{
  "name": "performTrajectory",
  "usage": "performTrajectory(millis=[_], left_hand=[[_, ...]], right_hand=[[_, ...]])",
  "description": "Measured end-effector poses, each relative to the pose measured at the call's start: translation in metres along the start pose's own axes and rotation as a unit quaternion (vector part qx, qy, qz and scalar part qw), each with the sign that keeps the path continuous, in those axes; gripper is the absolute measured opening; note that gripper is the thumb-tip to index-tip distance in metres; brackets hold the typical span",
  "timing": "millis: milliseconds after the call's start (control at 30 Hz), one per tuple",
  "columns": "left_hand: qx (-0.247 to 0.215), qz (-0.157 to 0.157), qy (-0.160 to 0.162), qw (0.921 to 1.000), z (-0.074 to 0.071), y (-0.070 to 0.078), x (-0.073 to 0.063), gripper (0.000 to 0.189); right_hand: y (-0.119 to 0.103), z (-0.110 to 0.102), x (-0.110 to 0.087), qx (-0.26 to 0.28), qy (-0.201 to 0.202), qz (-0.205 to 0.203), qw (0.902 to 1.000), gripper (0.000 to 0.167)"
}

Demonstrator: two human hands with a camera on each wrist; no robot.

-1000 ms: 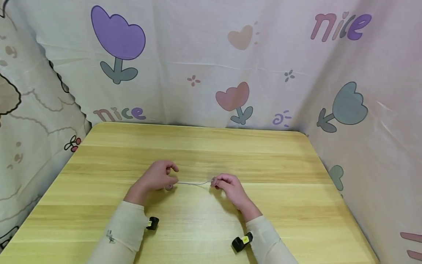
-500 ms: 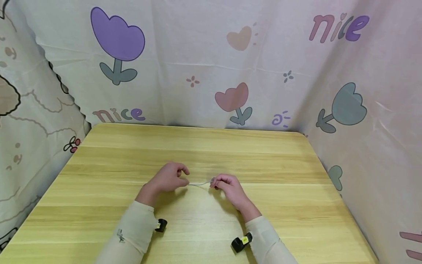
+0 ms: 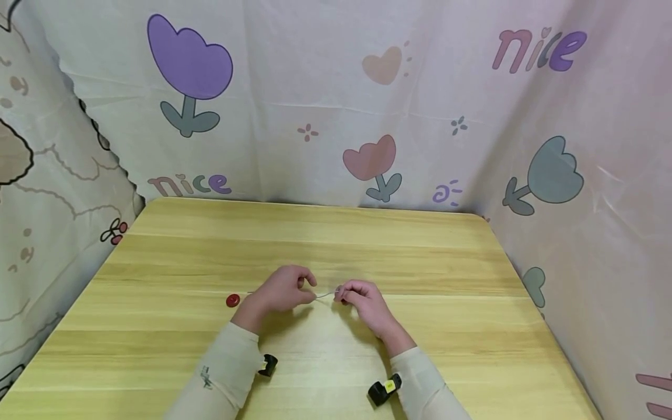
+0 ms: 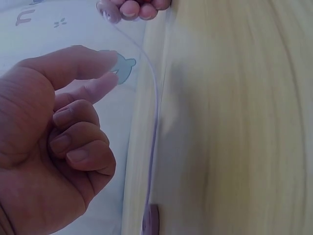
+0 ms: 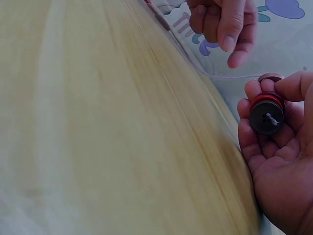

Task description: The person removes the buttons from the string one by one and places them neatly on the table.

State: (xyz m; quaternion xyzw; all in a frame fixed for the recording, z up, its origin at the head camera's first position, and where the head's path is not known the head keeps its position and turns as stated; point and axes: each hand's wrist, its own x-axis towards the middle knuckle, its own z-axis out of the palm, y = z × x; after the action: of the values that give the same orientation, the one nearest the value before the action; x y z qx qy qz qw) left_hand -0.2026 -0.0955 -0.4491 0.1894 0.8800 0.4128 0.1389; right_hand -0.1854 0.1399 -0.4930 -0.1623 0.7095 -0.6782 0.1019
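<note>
Your right hand [image 3: 366, 300] holds stacked buttons [image 5: 260, 117]; your left hand [image 3: 283, 289], empty, hovers by the string [image 4: 156, 107]. Threading seems underway, next probably needing a left-hand pinch.

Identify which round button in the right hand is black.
The black round button, frontmost in the right wrist view, with pale cord at its face; behind it are a red button and a brownish button.

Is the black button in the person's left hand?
No: the right wrist view shows the black button held in the right hand, with a pale cord end poking from its face.
</note>
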Motion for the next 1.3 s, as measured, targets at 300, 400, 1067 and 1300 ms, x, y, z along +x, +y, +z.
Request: performTrajectory(millis=[300,400,1067,1300], left_hand=[[-0.002,0.027,-0.01,0.9996,0.006,0.007,0.005,0.015],[0.005,0.038,-0.01,0.9992,0.009,0.008,0.007,0.013],[0.017,0.059,-0.011,0.9981,0.021,0.008,0.014,0.007],[0.017,0.055,-0.012,0.9983,0.023,0.009,0.016,0.004]], right_hand=[[-0.002,-0.001,0.0,0.003,-0.01,0.016,0.9998,0.021],[-0.011,0.0,-0.002,-0.001,-0.014,0.016,0.9998,0.021],[-0.028,0.004,-0.007,-0.003,-0.012,0.006,0.9999,0.02],[-0.028,0.004,-0.007,-0.003,-0.011,0.002,0.9999,0.02]])
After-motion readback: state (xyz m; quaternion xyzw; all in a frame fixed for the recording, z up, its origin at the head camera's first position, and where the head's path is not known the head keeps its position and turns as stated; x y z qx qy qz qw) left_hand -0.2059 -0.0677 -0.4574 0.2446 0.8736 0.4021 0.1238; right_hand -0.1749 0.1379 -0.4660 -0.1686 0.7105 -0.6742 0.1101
